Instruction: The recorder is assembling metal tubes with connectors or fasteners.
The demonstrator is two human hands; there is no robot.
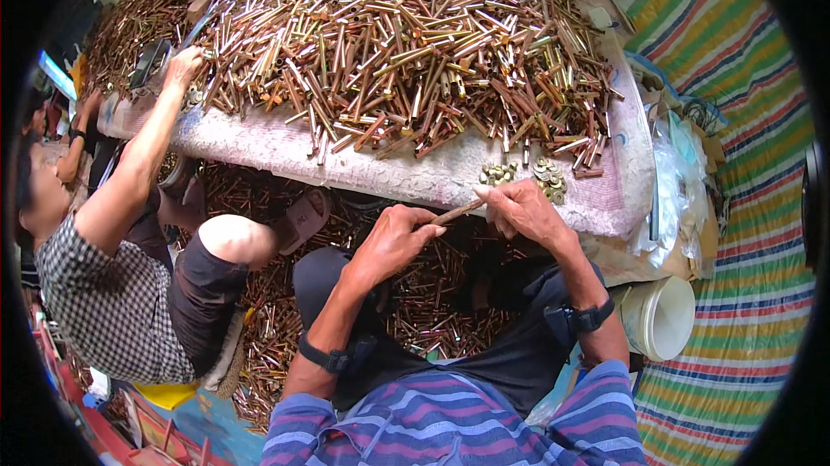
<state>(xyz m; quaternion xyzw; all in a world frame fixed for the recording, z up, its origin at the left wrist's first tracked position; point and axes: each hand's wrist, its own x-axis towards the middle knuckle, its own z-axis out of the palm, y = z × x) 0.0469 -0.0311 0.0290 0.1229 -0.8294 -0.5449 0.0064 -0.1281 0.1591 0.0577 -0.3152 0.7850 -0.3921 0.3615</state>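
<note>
Hands: left hand [389,241] and right hand [523,209] both clamped on copper tube [458,211], seemingly; white bucket [661,317] right.

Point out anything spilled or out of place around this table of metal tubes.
Loose metal tubes litter the floor under the table edge, around both people's legs, while the main heap sits on top. The left hand and right hand hold one tube between them. Nothing else looks odd.

Informal sorting workshop, heaped metal tubes [406,42] on a cloth-covered table [415,174], more tubes littering the floor [432,310]
</note>
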